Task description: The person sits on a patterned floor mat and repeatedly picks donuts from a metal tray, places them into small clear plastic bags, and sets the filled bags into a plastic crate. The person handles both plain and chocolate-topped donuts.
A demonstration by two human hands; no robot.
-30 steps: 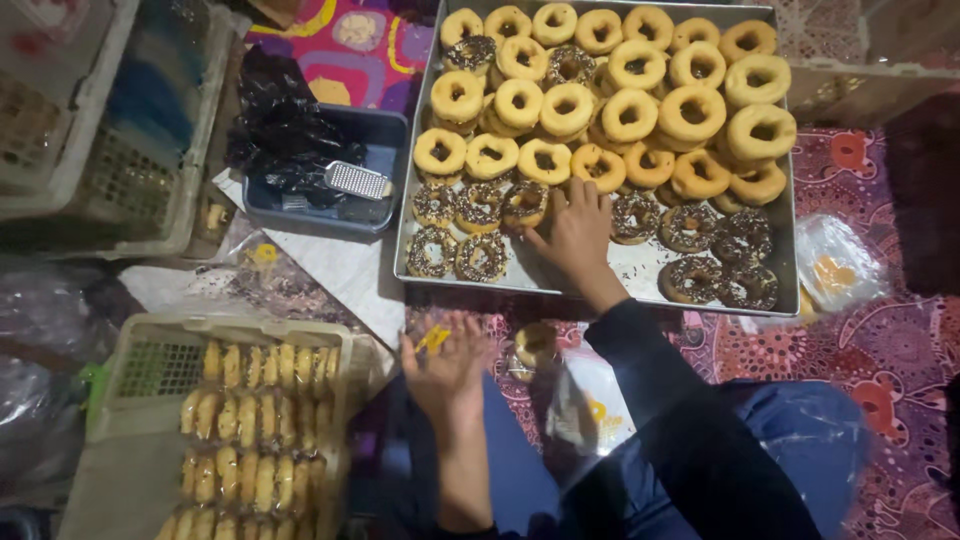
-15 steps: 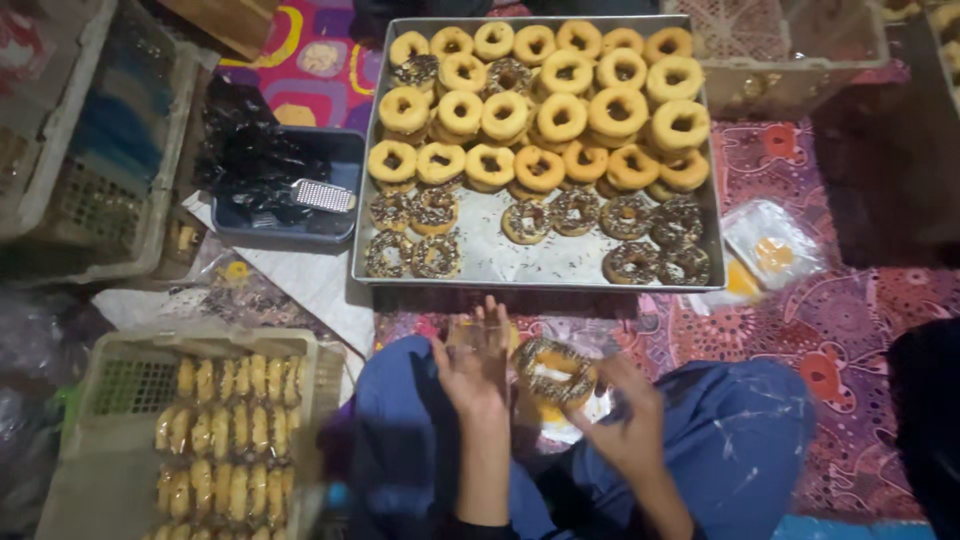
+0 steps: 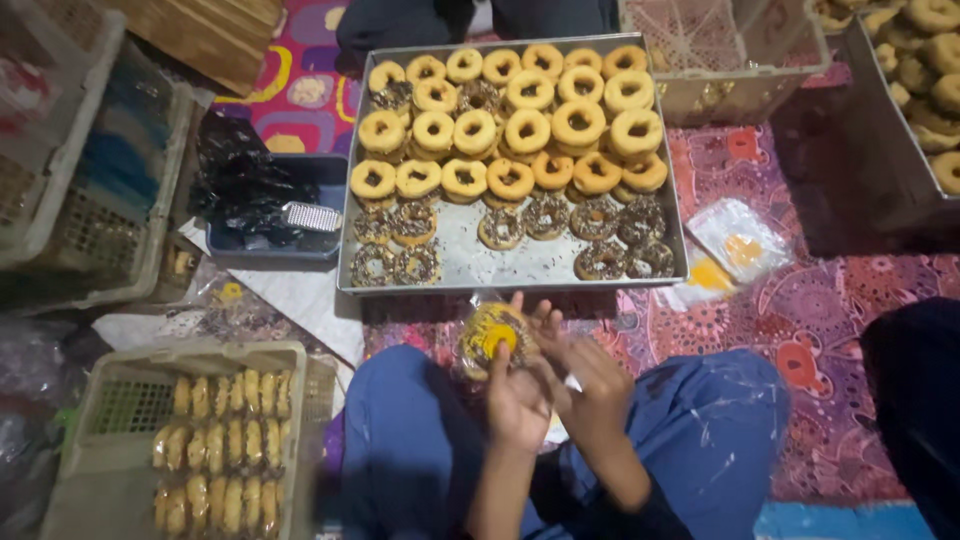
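Observation:
My left hand (image 3: 518,395) and my right hand (image 3: 590,375) meet over my lap, both around a sprinkled donut in a clear plastic bag (image 3: 490,337). The left hand holds the bag from below, and the right hand's fingers are at its right side. Just ahead lies a metal tray (image 3: 455,262) with several plain glazed donuts (image 3: 527,130) in rows at the back and several sprinkled donuts (image 3: 600,260) along the front.
A beige crate of bagged donuts (image 3: 215,450) stands at my left. A blue tub (image 3: 325,175) with black plastic bags sits left of the tray. Loose clear bags (image 3: 735,245) lie at the right. More crates (image 3: 735,60) stand behind and a further donut tray (image 3: 925,70) at the far right.
My right hand left the tray with a sprinkled donut and came back to my lap. The donut now sits in the clear bag between both hands.

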